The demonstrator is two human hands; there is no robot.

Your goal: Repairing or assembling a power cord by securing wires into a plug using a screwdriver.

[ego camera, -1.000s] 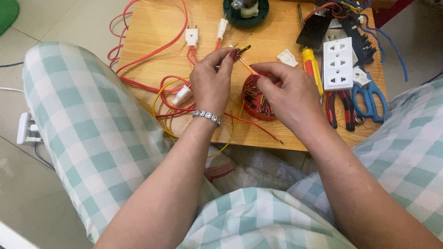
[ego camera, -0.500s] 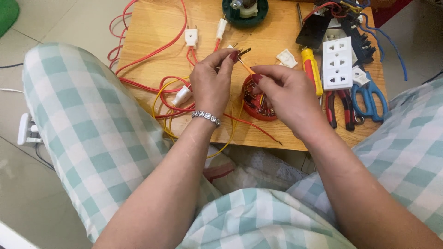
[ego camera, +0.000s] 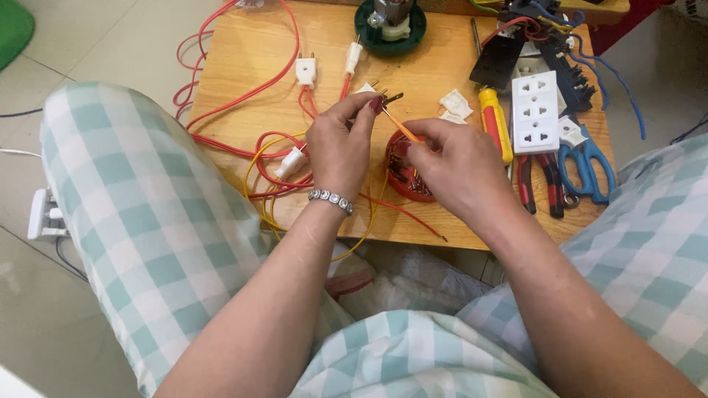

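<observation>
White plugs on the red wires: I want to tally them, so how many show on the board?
3. One white plug lies at the board's upper middle, a second just right of it by the green base, a third beside the left hand. The hands may hide more.

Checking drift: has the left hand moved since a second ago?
No. The left hand sits in the same spot against the white plug on the board.

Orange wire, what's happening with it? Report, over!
Left hand grip pinches orange wire at its metal tip. Right hand grip holds the other end, over the red round part. Yellow screwdriver beside, nothing blocking.
</observation>
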